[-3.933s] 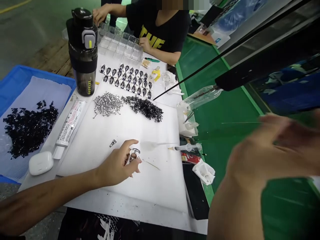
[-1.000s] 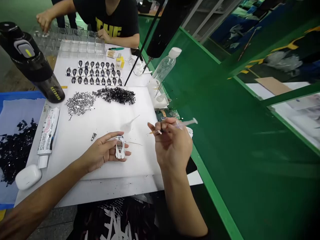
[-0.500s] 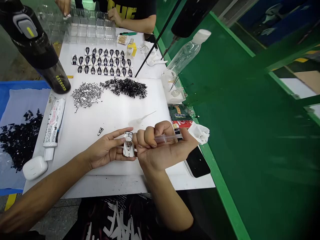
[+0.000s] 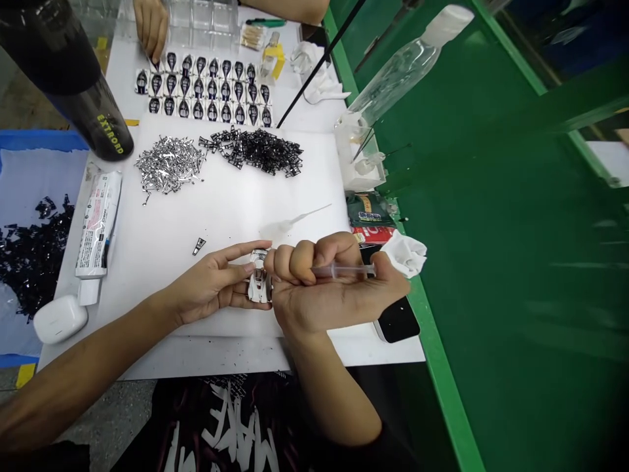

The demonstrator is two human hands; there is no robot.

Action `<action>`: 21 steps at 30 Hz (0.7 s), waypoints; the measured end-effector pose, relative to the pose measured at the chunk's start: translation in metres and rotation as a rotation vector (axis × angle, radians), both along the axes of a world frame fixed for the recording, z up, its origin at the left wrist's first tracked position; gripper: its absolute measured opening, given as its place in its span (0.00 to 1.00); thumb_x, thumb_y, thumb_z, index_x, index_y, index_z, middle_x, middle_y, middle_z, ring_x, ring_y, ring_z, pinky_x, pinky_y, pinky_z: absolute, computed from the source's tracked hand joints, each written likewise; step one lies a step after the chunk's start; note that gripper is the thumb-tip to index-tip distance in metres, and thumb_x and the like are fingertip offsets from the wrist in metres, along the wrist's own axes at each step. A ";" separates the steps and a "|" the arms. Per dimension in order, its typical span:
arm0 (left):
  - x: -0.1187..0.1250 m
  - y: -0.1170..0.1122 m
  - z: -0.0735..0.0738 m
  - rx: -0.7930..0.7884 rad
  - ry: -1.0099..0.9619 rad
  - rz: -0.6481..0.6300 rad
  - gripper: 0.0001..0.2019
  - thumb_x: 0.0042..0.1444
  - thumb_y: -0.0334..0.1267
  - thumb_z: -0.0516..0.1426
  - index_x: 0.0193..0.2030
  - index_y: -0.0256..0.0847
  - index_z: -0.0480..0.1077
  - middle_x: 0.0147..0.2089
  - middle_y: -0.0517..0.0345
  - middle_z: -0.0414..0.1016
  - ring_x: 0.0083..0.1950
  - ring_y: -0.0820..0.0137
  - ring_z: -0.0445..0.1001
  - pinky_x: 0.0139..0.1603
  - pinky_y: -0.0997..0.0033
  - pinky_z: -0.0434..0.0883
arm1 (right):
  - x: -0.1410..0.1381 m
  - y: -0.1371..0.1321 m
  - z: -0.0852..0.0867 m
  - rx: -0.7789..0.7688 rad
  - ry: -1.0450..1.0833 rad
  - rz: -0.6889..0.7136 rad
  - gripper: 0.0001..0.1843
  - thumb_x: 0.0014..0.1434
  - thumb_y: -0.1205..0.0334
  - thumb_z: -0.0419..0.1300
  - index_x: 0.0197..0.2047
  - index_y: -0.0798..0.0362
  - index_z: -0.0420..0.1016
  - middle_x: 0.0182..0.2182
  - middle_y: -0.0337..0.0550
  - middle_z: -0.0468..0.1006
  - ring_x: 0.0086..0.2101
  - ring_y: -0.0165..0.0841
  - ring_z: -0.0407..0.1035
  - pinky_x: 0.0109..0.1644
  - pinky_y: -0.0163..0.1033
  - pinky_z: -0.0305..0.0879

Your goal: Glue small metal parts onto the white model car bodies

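My left hand holds a small white toy car body just above the white work board. My right hand is curled round a clear syringe, thumb at its plunger end, with the tip pointed at the car body. A single small black part lies on the board to the left of my left hand.
A pile of silver parts and a pile of black parts lie further back, with rows of finished pieces behind them. A dark bottle, glue tube, earbud case, phone, tissue and another person's hand surround the board.
My right hand came back from the right with the syringe and closed up against the car body in my left hand. The view has tilted downward.
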State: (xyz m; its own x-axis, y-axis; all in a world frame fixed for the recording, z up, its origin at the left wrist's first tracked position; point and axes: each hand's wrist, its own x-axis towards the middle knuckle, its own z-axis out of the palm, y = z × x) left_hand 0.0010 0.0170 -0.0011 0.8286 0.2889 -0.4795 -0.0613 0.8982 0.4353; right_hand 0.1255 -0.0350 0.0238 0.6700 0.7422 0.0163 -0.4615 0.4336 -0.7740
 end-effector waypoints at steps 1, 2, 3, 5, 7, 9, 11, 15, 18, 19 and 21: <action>0.000 0.000 0.000 0.001 0.003 0.002 0.20 0.67 0.28 0.55 0.64 0.44 0.71 0.41 0.53 0.81 0.41 0.68 0.82 0.50 0.56 0.81 | 0.000 0.000 0.000 0.002 -0.012 0.002 0.25 0.59 0.42 0.50 0.19 0.50 0.57 0.11 0.29 0.45 0.14 0.24 0.36 0.18 0.32 0.48; 0.000 0.000 0.000 0.000 0.004 0.001 0.20 0.67 0.28 0.55 0.64 0.44 0.71 0.41 0.52 0.81 0.41 0.68 0.82 0.50 0.56 0.81 | 0.000 0.000 0.001 0.005 -0.023 0.001 0.25 0.60 0.42 0.51 0.19 0.50 0.56 0.11 0.29 0.44 0.14 0.24 0.35 0.18 0.32 0.49; 0.000 0.000 0.000 0.000 0.005 0.001 0.21 0.67 0.28 0.56 0.64 0.44 0.71 0.42 0.52 0.81 0.41 0.68 0.82 0.50 0.55 0.81 | -0.001 0.000 0.001 0.006 -0.030 -0.005 0.25 0.60 0.43 0.51 0.19 0.50 0.56 0.11 0.28 0.44 0.14 0.24 0.35 0.18 0.32 0.49; 0.000 0.000 -0.001 -0.001 0.003 0.000 0.21 0.67 0.29 0.57 0.64 0.44 0.71 0.42 0.52 0.81 0.42 0.67 0.82 0.50 0.55 0.80 | -0.001 0.000 0.002 0.012 -0.031 -0.024 0.25 0.60 0.44 0.51 0.19 0.50 0.57 0.12 0.28 0.43 0.14 0.24 0.36 0.18 0.32 0.49; 0.000 0.000 -0.001 -0.007 -0.003 0.005 0.20 0.66 0.29 0.58 0.64 0.45 0.71 0.42 0.52 0.81 0.43 0.66 0.82 0.50 0.55 0.80 | -0.001 0.000 0.002 0.016 -0.025 -0.041 0.24 0.60 0.45 0.52 0.18 0.50 0.58 0.12 0.28 0.42 0.14 0.24 0.36 0.17 0.33 0.48; 0.000 0.000 -0.002 -0.014 -0.006 0.014 0.20 0.66 0.29 0.58 0.63 0.45 0.72 0.42 0.53 0.81 0.42 0.66 0.82 0.49 0.56 0.81 | 0.000 0.001 0.002 0.023 -0.027 -0.045 0.24 0.59 0.45 0.52 0.18 0.50 0.59 0.12 0.29 0.42 0.14 0.23 0.36 0.17 0.33 0.47; 0.000 0.000 -0.002 -0.020 -0.006 0.019 0.20 0.66 0.29 0.58 0.63 0.46 0.72 0.42 0.53 0.81 0.42 0.67 0.82 0.49 0.57 0.81 | 0.000 0.001 0.002 0.024 -0.034 -0.042 0.24 0.59 0.46 0.53 0.18 0.50 0.59 0.12 0.29 0.42 0.13 0.23 0.36 0.17 0.33 0.46; 0.000 0.000 -0.002 -0.017 -0.010 0.017 0.20 0.66 0.29 0.58 0.63 0.46 0.72 0.42 0.53 0.81 0.42 0.67 0.81 0.50 0.56 0.80 | 0.000 0.001 0.002 0.023 -0.042 -0.040 0.24 0.59 0.46 0.53 0.18 0.50 0.57 0.12 0.28 0.41 0.14 0.23 0.36 0.17 0.32 0.46; 0.000 0.000 -0.001 -0.018 -0.008 0.020 0.20 0.65 0.29 0.58 0.63 0.46 0.72 0.41 0.54 0.80 0.42 0.67 0.81 0.51 0.55 0.80 | 0.000 0.000 0.001 0.029 -0.042 -0.037 0.24 0.59 0.45 0.52 0.18 0.50 0.56 0.13 0.28 0.41 0.14 0.23 0.36 0.17 0.32 0.46; 0.000 0.000 -0.001 -0.020 -0.005 0.021 0.20 0.65 0.29 0.58 0.63 0.46 0.72 0.41 0.54 0.80 0.42 0.67 0.81 0.51 0.55 0.80 | 0.001 0.000 0.002 0.027 -0.041 -0.036 0.24 0.59 0.45 0.52 0.18 0.50 0.56 0.13 0.28 0.41 0.14 0.23 0.36 0.17 0.32 0.46; 0.001 0.000 -0.001 -0.022 0.001 0.026 0.20 0.66 0.29 0.57 0.63 0.46 0.72 0.41 0.54 0.80 0.42 0.68 0.81 0.51 0.56 0.80 | 0.001 0.000 0.002 0.014 -0.042 -0.046 0.23 0.59 0.46 0.52 0.18 0.49 0.56 0.13 0.28 0.41 0.14 0.24 0.36 0.17 0.33 0.46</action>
